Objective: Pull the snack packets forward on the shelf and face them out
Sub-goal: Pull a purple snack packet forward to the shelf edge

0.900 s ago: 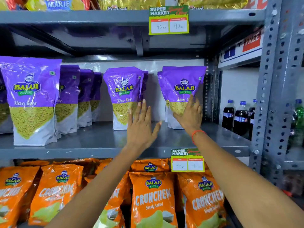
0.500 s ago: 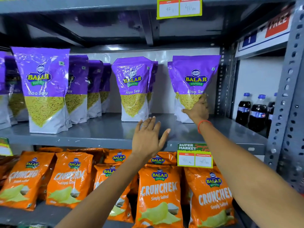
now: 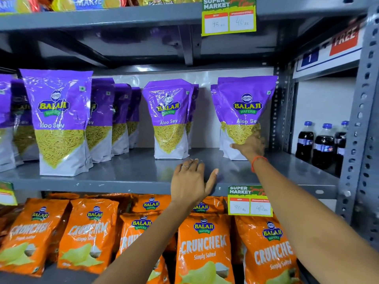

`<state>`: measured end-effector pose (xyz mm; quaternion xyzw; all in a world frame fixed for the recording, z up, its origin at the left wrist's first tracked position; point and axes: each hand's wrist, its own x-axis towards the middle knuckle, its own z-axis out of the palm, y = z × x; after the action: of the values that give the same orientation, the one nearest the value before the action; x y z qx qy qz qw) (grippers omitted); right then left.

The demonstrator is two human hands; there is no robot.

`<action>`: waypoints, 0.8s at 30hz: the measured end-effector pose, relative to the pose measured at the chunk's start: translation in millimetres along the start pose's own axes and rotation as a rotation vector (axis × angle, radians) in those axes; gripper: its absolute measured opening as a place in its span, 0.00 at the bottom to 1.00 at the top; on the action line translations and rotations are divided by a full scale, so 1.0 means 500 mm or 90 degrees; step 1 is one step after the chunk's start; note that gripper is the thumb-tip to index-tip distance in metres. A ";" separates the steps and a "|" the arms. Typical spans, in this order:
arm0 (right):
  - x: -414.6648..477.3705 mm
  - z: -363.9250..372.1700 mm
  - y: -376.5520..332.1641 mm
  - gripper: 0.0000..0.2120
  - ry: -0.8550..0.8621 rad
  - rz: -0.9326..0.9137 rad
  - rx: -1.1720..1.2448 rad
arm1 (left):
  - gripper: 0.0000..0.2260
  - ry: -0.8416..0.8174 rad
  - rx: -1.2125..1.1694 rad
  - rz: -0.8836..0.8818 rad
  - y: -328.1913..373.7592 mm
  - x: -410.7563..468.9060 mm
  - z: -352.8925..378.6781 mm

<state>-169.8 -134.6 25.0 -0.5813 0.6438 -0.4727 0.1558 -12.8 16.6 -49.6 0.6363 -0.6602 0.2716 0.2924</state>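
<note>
Head view: left hand [image 3: 189,181] lower, off packets.

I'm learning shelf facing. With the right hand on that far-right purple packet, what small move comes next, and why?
Probably draw the far-right Aloo Sev packet toward the shelf's front edge. The right hand is on its lower part, and it stands well back, while the leftmost front packet stands close to the edge.

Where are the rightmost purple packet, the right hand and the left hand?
rightmost purple packet [image 3: 247,105]: head view, logo.
right hand [image 3: 251,145]: head view, back of hand.
left hand [image 3: 189,181]: head view, back of hand.
</note>
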 end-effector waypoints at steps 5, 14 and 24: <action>-0.026 -0.011 0.001 0.54 0.030 -0.004 -0.007 | 0.29 0.001 -0.001 0.003 0.000 -0.001 0.001; -0.082 -0.036 0.011 0.55 0.065 -0.028 -0.028 | 0.33 0.002 0.012 0.010 -0.006 -0.009 0.007; -0.154 -0.071 0.040 0.55 0.106 -0.078 -0.014 | 0.32 0.004 0.029 0.020 -0.011 -0.015 0.008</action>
<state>-187.2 -53.1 0.4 -0.5799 0.6226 -0.5213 0.0660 -7.6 18.8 -57.8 0.6315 -0.6627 0.2930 0.2761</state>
